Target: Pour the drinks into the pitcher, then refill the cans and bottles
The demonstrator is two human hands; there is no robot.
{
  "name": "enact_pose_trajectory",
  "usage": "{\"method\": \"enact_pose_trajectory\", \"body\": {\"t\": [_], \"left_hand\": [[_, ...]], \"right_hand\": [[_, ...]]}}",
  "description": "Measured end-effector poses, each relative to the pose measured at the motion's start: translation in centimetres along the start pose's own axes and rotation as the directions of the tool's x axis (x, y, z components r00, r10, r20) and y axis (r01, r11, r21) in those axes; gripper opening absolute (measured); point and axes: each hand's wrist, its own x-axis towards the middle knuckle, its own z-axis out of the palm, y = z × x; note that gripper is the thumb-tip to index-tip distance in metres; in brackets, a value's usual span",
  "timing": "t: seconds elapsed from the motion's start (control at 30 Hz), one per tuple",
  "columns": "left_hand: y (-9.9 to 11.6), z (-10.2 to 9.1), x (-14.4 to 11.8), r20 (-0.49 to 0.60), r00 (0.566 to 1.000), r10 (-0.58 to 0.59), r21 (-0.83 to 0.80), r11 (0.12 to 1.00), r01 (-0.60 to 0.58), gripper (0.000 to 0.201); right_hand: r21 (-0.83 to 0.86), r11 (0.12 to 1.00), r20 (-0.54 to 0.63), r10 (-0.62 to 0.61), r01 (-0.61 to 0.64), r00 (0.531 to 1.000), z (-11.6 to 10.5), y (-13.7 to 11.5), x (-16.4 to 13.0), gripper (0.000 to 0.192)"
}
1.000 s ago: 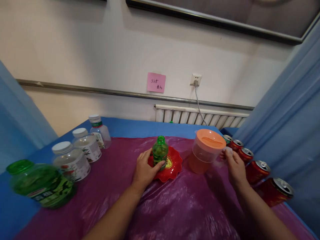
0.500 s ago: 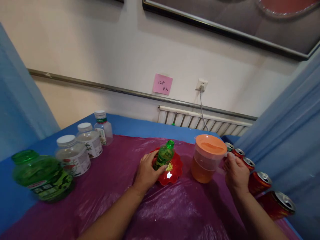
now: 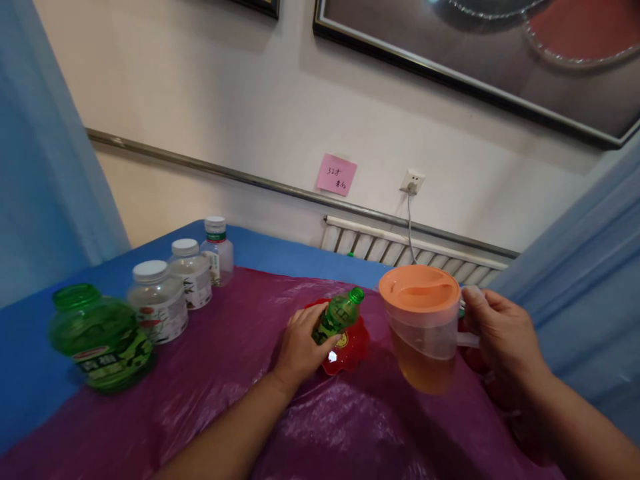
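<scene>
At the lower left of the frame a large green jar (image 3: 100, 337) stood on the surface (image 3: 210, 393), with two white-capped jars (image 3: 159, 308) and a small clear bottle (image 3: 219, 241) lined up behind it toward the wall. Left of centre, the left hand (image 3: 303, 347) was closed around the small green bottle (image 3: 338, 315), which leaned to the right over the red dish (image 3: 350, 347) with its mouth uncapped. Right of centre, the right hand (image 3: 503, 337) gripped the handle of the orange-lidded pitcher (image 3: 425, 327), held clear of the purple sheet and tipped a little, its amber liquid low in the body. To do this well, the person would likely need the narrow mouth steady above the dish, the spout brought close over it, and a slow tilt, so any spill landed in the dish.
</scene>
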Motion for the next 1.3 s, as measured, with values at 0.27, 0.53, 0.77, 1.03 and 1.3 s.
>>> {"method": "enact_pose_trajectory", "body": {"t": [0.27,0.53,0.77,1.03,1.3], "left_hand": [[0.6,-0.3,-0.2,0.009,1.000,-0.001,-0.014,1.000,0.001,0.063],[0.9,-0.4,-0.3,0.023,1.000,-0.011,-0.021,1.000,0.012,0.062],[1.0,-0.4,-0.4,0.019,1.000,-0.011,-0.029,1.000,0.011,0.064],[1.1,-0.5,-0.4,0.022,1.000,-0.021,-0.028,0.999,0.022,0.063],[0.9,-0.2,-0.6,0.017,1.000,-0.011,-0.037,0.999,0.012,0.063]], "right_hand": [[-0.200,0.976,0.035,-0.074,0.080,0.997,1.5,-3.3,0.2,0.056],[-0.359,0.916,0.090,-0.159,0.181,0.983,0.8,-3.4,0.9,0.053],[-0.419,0.877,0.124,-0.203,0.237,0.971,0.7,-3.5,1.3,0.054],[-0.466,0.840,0.146,-0.238,0.279,0.960,0.8,-3.8,1.4,0.055],[-0.501,0.805,0.145,-0.285,0.319,0.947,0.9,-4.5,1.0,0.056]]}}
